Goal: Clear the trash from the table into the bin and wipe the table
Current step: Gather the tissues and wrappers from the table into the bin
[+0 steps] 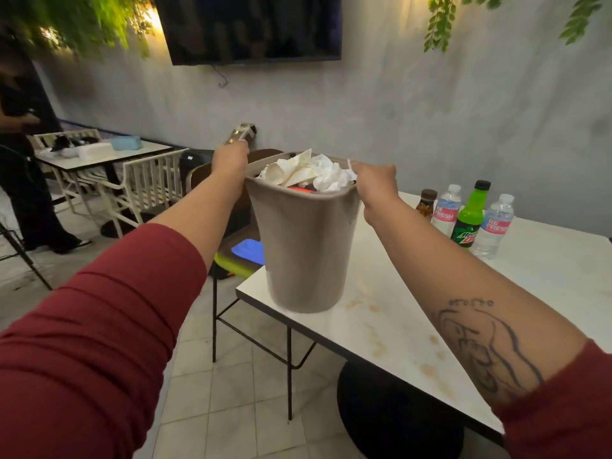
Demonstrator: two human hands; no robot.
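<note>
My red sleeves [99,342] fill the bottom of the view, pushed up off both forearms, and a dark tattoo [486,346] shows on my right one. Under my right arm runs the white table [414,286], its top marked with brownish stains [377,346] along the near edge.

Over the table's left corner is the tan bin [304,246], held between both my hands. I cannot tell whether its base rests on the table or hangs just above it. My left hand [230,160] grips the rim on the left, and its fingers curl over the edge and out of sight. My right hand [376,182] grips the rim on the right with its fingers folded round it. Crumpled white paper [311,172] heaps above the rim, with something red just beneath it.

Left of the table, behind the bin, a chair [218,293] holds a blue cloth [250,251] on a yellow-green thing. Toward the table's far side four bottles stand close together: a small brown bottle [427,203], a water bottle [447,210], a green soda bottle [470,217] and a second water bottle [495,226].

Farther left is another table [132,152] with white chairs [149,183], and a person in dark clothes [20,180] stands beside it. A dark screen [248,24] hangs on the grey wall, with green leaves [440,24] trailing from above.
</note>
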